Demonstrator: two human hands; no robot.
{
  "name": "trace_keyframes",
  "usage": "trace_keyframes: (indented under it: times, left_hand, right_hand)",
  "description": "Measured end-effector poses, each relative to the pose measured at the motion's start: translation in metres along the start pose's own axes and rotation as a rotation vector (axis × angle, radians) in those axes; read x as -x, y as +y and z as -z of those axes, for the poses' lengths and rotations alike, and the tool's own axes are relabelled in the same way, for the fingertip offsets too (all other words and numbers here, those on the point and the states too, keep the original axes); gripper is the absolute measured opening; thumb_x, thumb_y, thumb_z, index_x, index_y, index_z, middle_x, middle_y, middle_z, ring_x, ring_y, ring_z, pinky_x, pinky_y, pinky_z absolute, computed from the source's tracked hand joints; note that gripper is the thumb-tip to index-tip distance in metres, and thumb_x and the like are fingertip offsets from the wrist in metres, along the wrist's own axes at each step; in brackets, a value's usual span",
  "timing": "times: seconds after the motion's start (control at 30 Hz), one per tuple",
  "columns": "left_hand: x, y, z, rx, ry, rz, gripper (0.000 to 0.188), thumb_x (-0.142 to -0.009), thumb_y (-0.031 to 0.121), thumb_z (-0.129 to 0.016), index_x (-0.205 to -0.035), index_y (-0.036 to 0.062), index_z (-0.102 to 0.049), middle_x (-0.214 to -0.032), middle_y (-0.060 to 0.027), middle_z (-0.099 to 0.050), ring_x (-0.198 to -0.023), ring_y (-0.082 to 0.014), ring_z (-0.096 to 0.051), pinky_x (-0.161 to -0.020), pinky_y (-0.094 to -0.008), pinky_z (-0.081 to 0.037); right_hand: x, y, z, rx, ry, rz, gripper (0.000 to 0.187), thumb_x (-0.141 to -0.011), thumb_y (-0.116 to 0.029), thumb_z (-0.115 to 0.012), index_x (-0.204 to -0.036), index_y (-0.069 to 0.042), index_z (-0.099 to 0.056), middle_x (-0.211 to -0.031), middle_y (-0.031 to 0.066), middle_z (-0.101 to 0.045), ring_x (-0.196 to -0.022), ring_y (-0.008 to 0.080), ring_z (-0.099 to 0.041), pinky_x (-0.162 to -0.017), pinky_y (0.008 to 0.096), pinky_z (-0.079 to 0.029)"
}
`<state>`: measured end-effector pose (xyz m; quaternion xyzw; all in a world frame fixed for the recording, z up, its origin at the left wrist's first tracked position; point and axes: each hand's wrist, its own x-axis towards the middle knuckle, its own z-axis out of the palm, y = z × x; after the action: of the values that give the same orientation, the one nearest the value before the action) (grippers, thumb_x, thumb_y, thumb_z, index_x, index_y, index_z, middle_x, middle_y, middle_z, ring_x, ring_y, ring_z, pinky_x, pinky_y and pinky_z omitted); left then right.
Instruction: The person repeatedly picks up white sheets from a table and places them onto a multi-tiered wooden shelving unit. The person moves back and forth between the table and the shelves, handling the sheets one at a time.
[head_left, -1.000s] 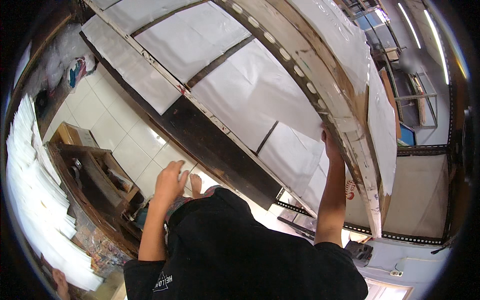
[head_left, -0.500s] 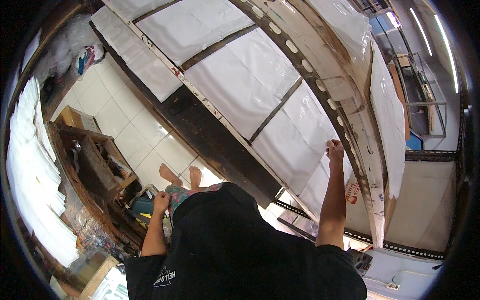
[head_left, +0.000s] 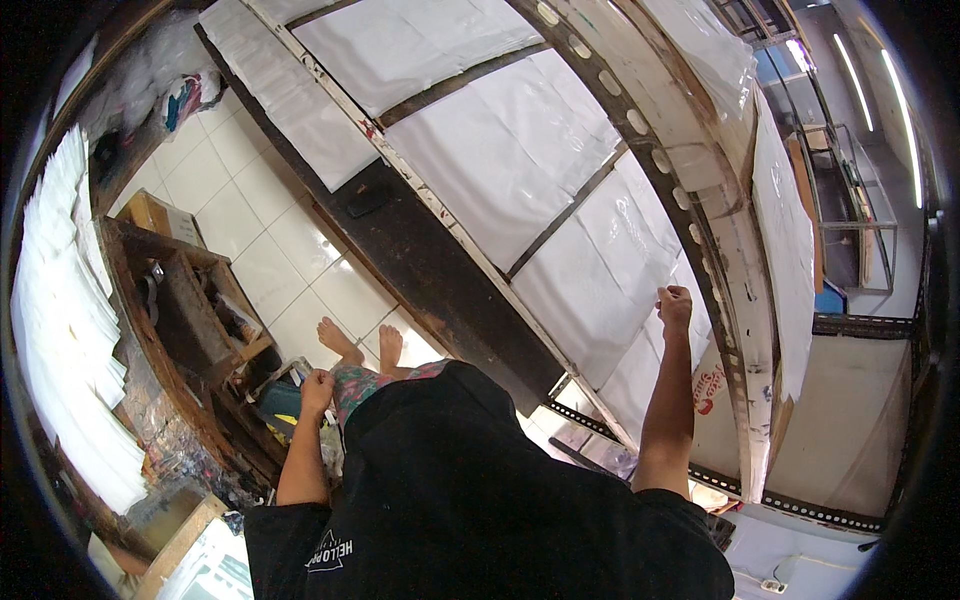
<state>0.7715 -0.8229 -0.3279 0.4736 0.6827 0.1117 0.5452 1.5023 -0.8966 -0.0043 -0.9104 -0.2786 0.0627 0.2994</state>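
My right hand point(head_left: 675, 306) reaches out over a rack shelf, its fingers pinched together by the far edge of a glossy white sheet point(head_left: 590, 270). I cannot see whether the sheet's edge or something small is between the fingertips. More white sheets, such as one farther along point(head_left: 510, 150), lie side by side on the shelf, wrinkled and shiny like plastic. Low at my left side, my left hand point(head_left: 317, 392) is closed, and whatever it holds, if anything, is hidden. A dark green container point(head_left: 283, 400) stands just beside it.
A thick fanned stack of white sheets point(head_left: 65, 340) lies on the left. Near it are a worn wooden shelf unit point(head_left: 185, 300) and a cardboard box point(head_left: 160, 219). A narrow metal rail point(head_left: 440, 235) edges the rack; a slotted beam point(head_left: 690, 210) runs beyond my right hand.
The view has shifted a little, so the rack appears farther right. My left hand has risen slightly; my right hand stays at nearly the same spot, still pinched.
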Motion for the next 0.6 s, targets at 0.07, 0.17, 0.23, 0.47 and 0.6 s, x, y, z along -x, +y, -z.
trace_keyframes:
  times: [0.07, 0.17, 0.23, 0.47, 0.6]
  left_hand:
    - [0.004, 0.008, 0.005, -0.024, -0.002, 0.006, 0.02, -0.087, 0.02, -0.061, -0.091, 0.0008, -0.065, -0.074, -0.0082, -0.063, -0.064, -0.0176, -0.061, -0.061, -0.0322, -0.05]
    - [0.019, 0.044, 0.016, -0.12, 0.002, -0.05, 0.025, -0.086, 0.024, -0.062, -0.094, 0.0002, -0.066, -0.081, -0.0148, -0.067, -0.072, -0.0254, -0.066, -0.068, -0.0366, -0.052]
    - [0.026, 0.057, 0.02, -0.199, -0.015, -0.094, 0.028, -0.085, 0.026, -0.061, -0.097, 0.0001, -0.066, -0.085, -0.019, -0.069, -0.079, -0.0307, -0.068, -0.073, -0.0395, -0.053]
    - [0.025, 0.083, 0.033, -0.347, -0.095, -0.161, 0.029, -0.082, 0.021, -0.063, -0.099, -0.0025, -0.063, -0.09, -0.0232, -0.067, -0.086, -0.0398, -0.065, -0.078, -0.0458, -0.051]
    - [0.012, 0.103, 0.053, -0.384, -0.149, -0.203, 0.031, -0.083, 0.019, -0.063, -0.104, -0.0036, -0.063, -0.096, -0.0246, -0.066, -0.093, -0.0395, -0.064, -0.084, -0.0452, -0.051]
  right_hand:
    - [0.007, -0.033, 0.003, -0.034, 0.038, -0.081, 0.028, -0.085, -0.016, -0.067, -0.106, 0.0, -0.057, -0.078, 0.0052, -0.061, -0.056, 0.0112, -0.056, -0.046, 0.0255, -0.043]
    - [-0.01, -0.009, -0.001, -0.022, 0.199, 0.025, 0.027, -0.087, -0.016, -0.066, -0.107, 0.001, -0.057, -0.075, 0.0041, -0.059, -0.054, 0.0096, -0.052, -0.047, 0.0251, -0.041]
    - [-0.013, -0.01, -0.01, -0.068, 0.233, 0.199, 0.025, -0.089, -0.016, -0.065, -0.107, 0.0, -0.058, -0.076, 0.0032, -0.059, -0.055, 0.0088, -0.05, -0.048, 0.0249, -0.041]
    - [0.047, -0.196, -0.092, -0.277, -0.128, 0.414, 0.016, -0.095, -0.016, -0.061, -0.106, -0.005, -0.06, -0.085, 0.0011, -0.059, -0.066, 0.007, -0.051, -0.052, 0.0238, -0.042]
    - [0.115, -0.292, -0.151, -0.358, -0.434, 0.396, 0.014, -0.095, -0.016, -0.06, -0.098, -0.003, -0.063, -0.085, 0.003, -0.062, -0.076, 0.0119, -0.057, -0.07, 0.0282, -0.048]
